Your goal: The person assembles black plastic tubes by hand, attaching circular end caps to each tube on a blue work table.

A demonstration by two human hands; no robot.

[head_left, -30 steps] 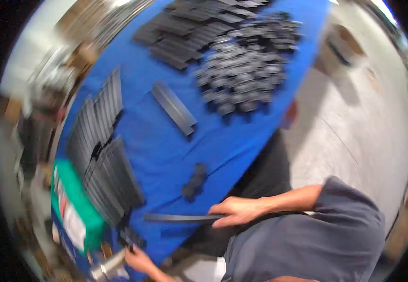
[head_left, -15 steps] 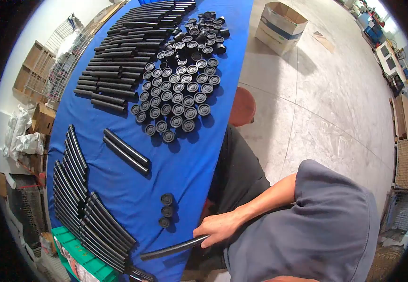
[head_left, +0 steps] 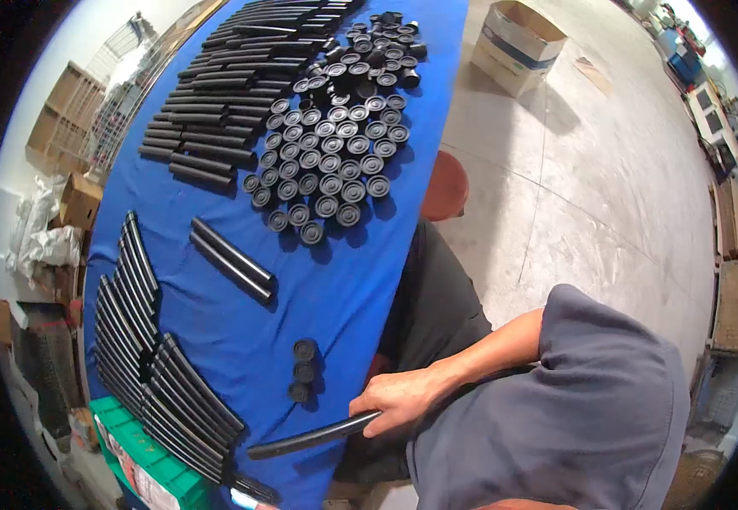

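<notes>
My right hand is closed around one end of a black tube. The tube's other end points left over the blue cloth. Just above it, three black round caps stand in a row, apart from the tube. Farther up lie two loose black tubes side by side. A large group of black ridged caps covers the far middle of the table. Only a strip of skin shows at the bottom edge; my left hand is outside the frame. A small bright object shows at the bottom edge.
Rows of black tubes lie at the far left and near left of the blue cloth. A green crate stands at the near left corner. On the floor are a cardboard box and a reddish round stool.
The view has shifted slightly. My right hand keeps its hold on the tube, whose free end is a little higher and farther left. A small bright object has appeared at the bottom edge.
</notes>
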